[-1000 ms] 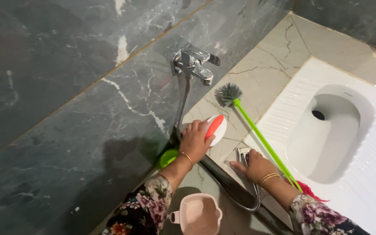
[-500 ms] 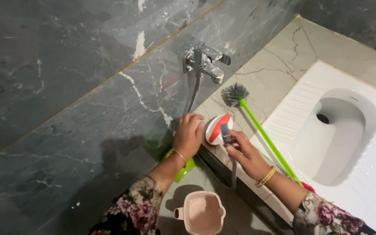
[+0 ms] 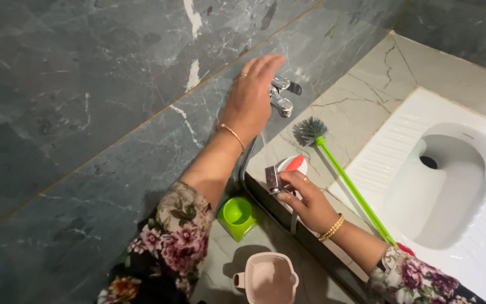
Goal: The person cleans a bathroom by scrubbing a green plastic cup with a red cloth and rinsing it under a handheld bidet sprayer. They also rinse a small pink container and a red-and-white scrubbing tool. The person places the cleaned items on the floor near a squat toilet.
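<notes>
My left hand (image 3: 250, 97) is raised to the chrome wall tap (image 3: 282, 95) with its fingers spread over the tap's left part, covering most of it. My right hand (image 3: 306, 201) grips a chrome hand-shower head (image 3: 271, 179) whose hose (image 3: 293, 220) hangs down below it. The head sits just in front of a white scrubbing brush with a red handle (image 3: 294, 164) lying on the beige floor tile. Another stretch of the hose (image 3: 244, 160) runs down from the tap behind my left forearm.
A green-handled toilet brush (image 3: 345, 177) lies on the tile, its grey bristles (image 3: 311, 129) near the wall. A white squat toilet pan (image 3: 468, 214) fills the right. A green cup (image 3: 237, 215) and a pink square mug (image 3: 268, 278) stand on the lower floor by a dark step edge (image 3: 288, 222).
My left hand has let go of the scrubbing brush and risen to the wall tap. My right hand has lifted the shower head off the floor and brought it beside the brush.
</notes>
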